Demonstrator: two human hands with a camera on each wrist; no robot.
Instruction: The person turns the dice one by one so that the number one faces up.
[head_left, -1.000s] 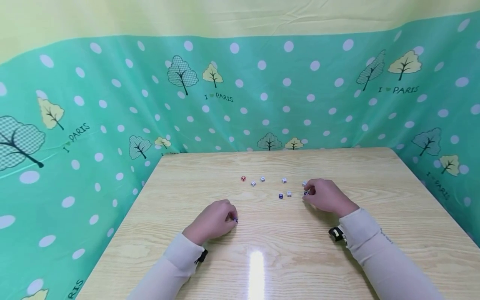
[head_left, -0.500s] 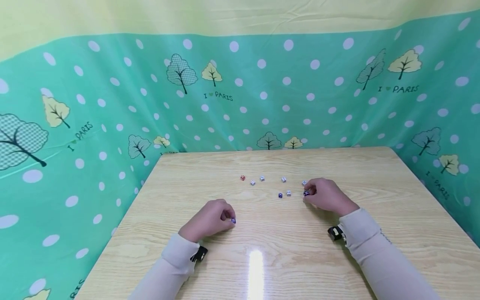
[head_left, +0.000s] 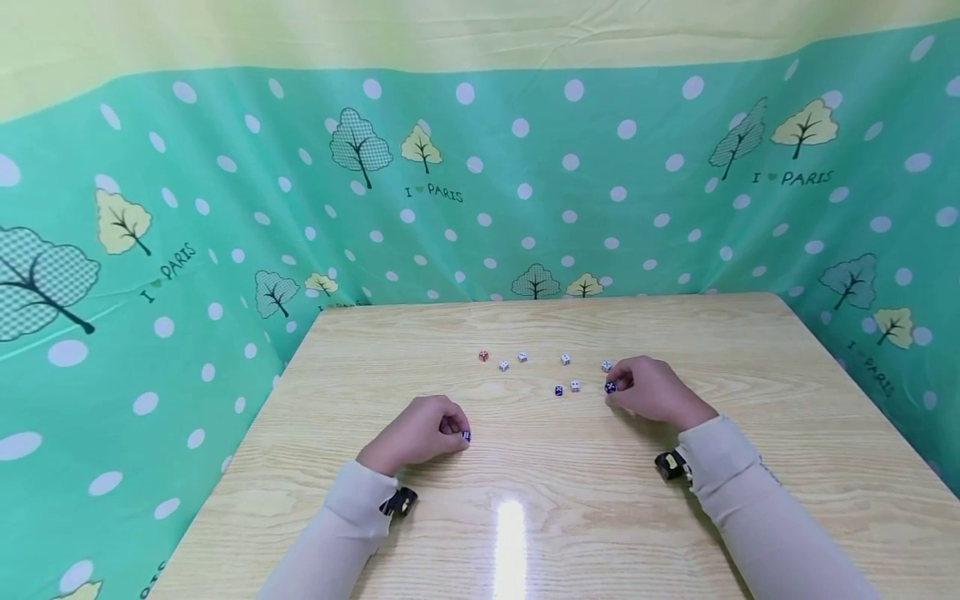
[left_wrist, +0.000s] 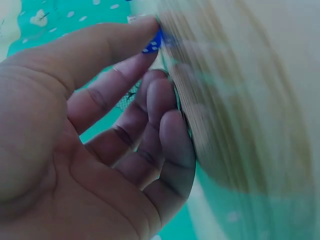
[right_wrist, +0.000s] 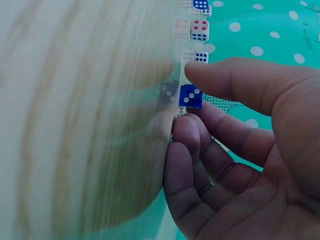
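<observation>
In the head view my left hand (head_left: 420, 432) pinches a small blue die (head_left: 467, 436) between thumb and index fingertip, low over the front left of the table. The left wrist view shows this blue die (left_wrist: 153, 44) partly covered by the thumb, the other fingers loosely curled. Farther right, my right hand (head_left: 651, 392) has thumb and index finger on either side of another blue die (head_left: 611, 387). That blue die (right_wrist: 191, 96) shows three white pips in the right wrist view. A white die (head_left: 606, 366) sits just behind the right fingertips.
Behind the hands on the wooden table (head_left: 540, 467) lie a red die (head_left: 483, 356), white dice (head_left: 504, 366) and a blue die (head_left: 558, 390) beside a white die (head_left: 575, 386). A green dotted curtain (head_left: 450, 200) borders the table's back and sides.
My left hand has drifted slightly left and up with its blue die, which shows more between the fingertips. The right hand stays almost still at its die.
</observation>
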